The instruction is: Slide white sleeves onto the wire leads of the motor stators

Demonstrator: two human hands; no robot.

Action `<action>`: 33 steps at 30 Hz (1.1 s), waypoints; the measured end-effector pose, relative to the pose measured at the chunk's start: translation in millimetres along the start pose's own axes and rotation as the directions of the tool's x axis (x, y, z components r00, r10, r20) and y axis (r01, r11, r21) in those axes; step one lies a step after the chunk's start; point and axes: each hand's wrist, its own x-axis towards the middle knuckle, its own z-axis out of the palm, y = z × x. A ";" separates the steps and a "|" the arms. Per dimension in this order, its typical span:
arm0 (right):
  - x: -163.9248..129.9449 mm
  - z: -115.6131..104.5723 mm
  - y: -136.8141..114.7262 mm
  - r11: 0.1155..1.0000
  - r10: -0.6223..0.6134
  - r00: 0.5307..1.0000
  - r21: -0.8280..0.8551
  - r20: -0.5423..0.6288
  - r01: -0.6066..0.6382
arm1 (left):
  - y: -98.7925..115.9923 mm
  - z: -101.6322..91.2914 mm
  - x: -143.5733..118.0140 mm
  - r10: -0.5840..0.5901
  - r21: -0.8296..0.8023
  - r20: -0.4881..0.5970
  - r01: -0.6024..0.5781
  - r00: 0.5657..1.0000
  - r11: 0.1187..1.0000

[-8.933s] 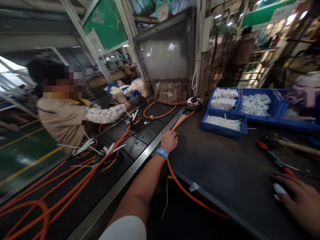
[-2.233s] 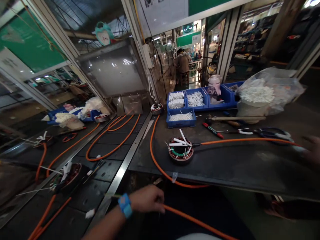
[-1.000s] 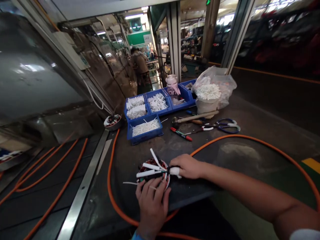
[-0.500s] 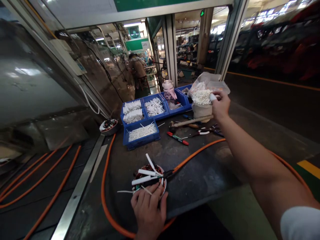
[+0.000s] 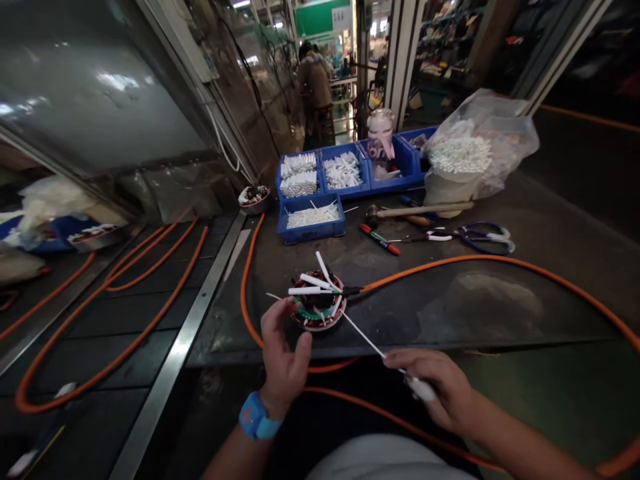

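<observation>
A round motor stator (image 5: 317,309) with copper windings and several white sleeved leads lies at the near edge of the dark workbench (image 5: 500,293). An orange cable (image 5: 450,265) runs from it across the bench. My left hand (image 5: 283,355), with a blue wristband, touches the stator's near left rim with thumb and fingers. My right hand (image 5: 436,395) is below the bench edge, pinching the end of a thin white lead (image 5: 363,336) that stretches from the stator; a white cot covers one finger.
Blue bins (image 5: 320,189) of white sleeves stand at the back, with a bag of white pieces (image 5: 465,160), a hammer (image 5: 415,213), red pen (image 5: 380,239) and scissors (image 5: 480,234). Left is a conveyor (image 5: 125,313) with orange cables. A person (image 5: 314,80) stands far back.
My right hand has come back from the bag of white pieces and now pulls a thin white lead out from the stator. My left hand has shifted to the stator's left rim.
</observation>
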 end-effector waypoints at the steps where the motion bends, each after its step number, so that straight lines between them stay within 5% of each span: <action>1: -2.9 1.2 1.1 1.000 0.008 1.000 -0.015 0.019 -0.007 | 0.1 -2.2 -1.5 -0.037 -0.032 0.012 0.037 0.999 0.999; 5: -2.7 1.0 4.5 0.999 0.010 0.996 -0.031 0.087 -0.008 | -0.3 -4.3 -2.7 -0.059 0.038 0.101 0.055 0.993 0.998; 14: -3.9 1.2 7.7 0.999 0.005 0.998 0.042 0.069 -0.008 | 3.7 -13.8 14.4 0.091 0.324 0.209 -0.156 0.974 0.933; 19: 42.1 13.7 19.1 0.997 -0.034 0.996 0.069 0.088 0.028 | 16.2 -0.5 29.3 0.006 0.583 0.361 -0.231 0.933 0.779; 22: 74.2 30.0 29.2 0.982 0.100 0.993 0.153 0.062 -0.108 | 18.2 12.0 34.9 0.008 0.545 0.311 -0.185 0.950 0.818; 27: 94.7 52.0 41.8 0.758 0.450 0.893 0.514 0.032 -0.400 | 13.4 17.8 38.7 0.149 0.255 0.330 -0.240 0.932 0.937; 30: 92.0 55.6 43.8 0.550 0.527 0.844 0.719 0.096 -0.425 | 12.9 9.7 46.8 0.242 0.293 0.413 -0.380 0.878 0.877; 33: 89.1 55.2 42.8 0.480 0.522 0.844 0.776 0.122 -0.409 | 14.3 0.8 58.2 0.266 0.414 0.467 -0.474 0.844 0.777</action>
